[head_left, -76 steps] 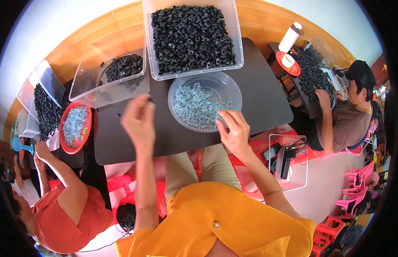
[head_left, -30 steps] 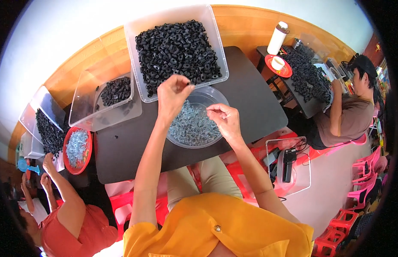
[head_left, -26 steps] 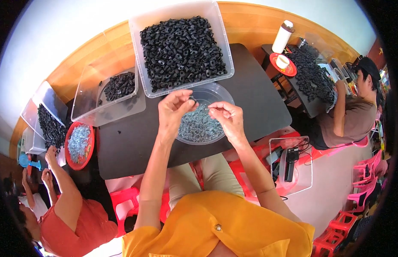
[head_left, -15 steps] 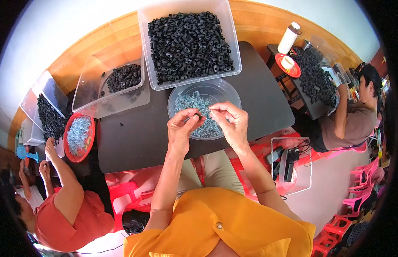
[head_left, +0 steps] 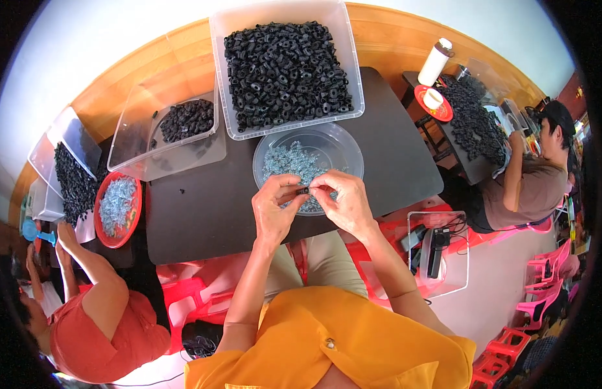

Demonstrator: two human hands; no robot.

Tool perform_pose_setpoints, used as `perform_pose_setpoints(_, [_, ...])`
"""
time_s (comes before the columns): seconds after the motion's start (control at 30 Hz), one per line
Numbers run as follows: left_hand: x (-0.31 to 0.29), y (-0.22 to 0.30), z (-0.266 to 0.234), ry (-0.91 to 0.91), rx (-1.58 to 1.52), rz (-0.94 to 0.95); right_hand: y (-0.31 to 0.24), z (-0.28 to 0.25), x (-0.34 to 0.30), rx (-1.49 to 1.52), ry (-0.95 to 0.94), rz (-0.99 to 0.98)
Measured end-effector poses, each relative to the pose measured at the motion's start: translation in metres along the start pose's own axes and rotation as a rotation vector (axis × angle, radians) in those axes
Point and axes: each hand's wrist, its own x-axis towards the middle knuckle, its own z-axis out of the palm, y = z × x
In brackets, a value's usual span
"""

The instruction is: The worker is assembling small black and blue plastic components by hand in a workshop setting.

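My left hand (head_left: 275, 204) is closed on a small black plastic piece (head_left: 303, 191), pinched between thumb and fingers. Against that piece, the fingertips of my right hand (head_left: 348, 202) press together from the other side; whatever they hold is too small to make out. Both hands are over the near part of a round clear tub (head_left: 346, 144), which contains many small bluish see-through pieces (head_left: 291, 159). Just behind the tub, a large clear bin (head_left: 221, 84) is heaped with similar black pieces (head_left: 288, 74).
On the dark table (head_left: 197, 223), a tilted clear box (head_left: 133, 152) holds more black pieces. To the left stands a red bowl (head_left: 141, 214) of bluish pieces, near a person in red (head_left: 119, 330). Another person (head_left: 531, 175) sits at a side table at right, near a bottle (head_left: 436, 63).
My right hand has come in to the left, and its fingertips now meet the black piece in my left hand. The hands were slightly apart before.
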Motion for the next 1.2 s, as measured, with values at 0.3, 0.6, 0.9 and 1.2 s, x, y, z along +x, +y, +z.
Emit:
perform_pose_setpoints(0.3, [-0.006, -0.008, -0.003, -0.072, 0.013, -0.049, 0.005, -0.006, 0.003, 0.312, -0.102, 0.151])
perform_pose_setpoints(0.6, [-0.006, -0.007, -0.011, -0.020, -0.216, -0.188, 0.001, -0.005, 0.016, 0.086, -0.173, -0.153])
perform_pose_setpoints(0.9, [-0.012, 0.000, -0.016, 0.029, -0.271, -0.228, 0.061, 0.001, 0.116, -0.480, 0.271, -0.114])
perform_pose_setpoints(1.2, [-0.017, -0.001, -0.031, 0.069, -0.306, -0.218, 0.066, 0.019, 0.143, -0.678, 0.098, 0.031])
